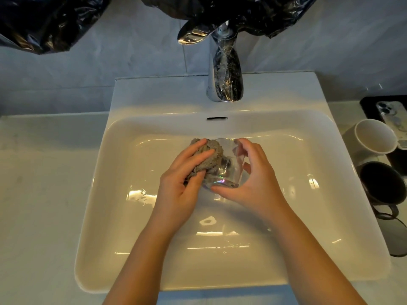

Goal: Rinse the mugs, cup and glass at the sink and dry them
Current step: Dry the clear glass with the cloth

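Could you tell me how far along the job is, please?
Done: hard to say; a pale mug and a dark mug sit beside the sink, but whether they are rinsed or dried does not show. In hand: the right hand holds the clear glass over the sink while the left hand pushes a grey cloth into the glass. Left: finishing the glass; no further cup is in view.
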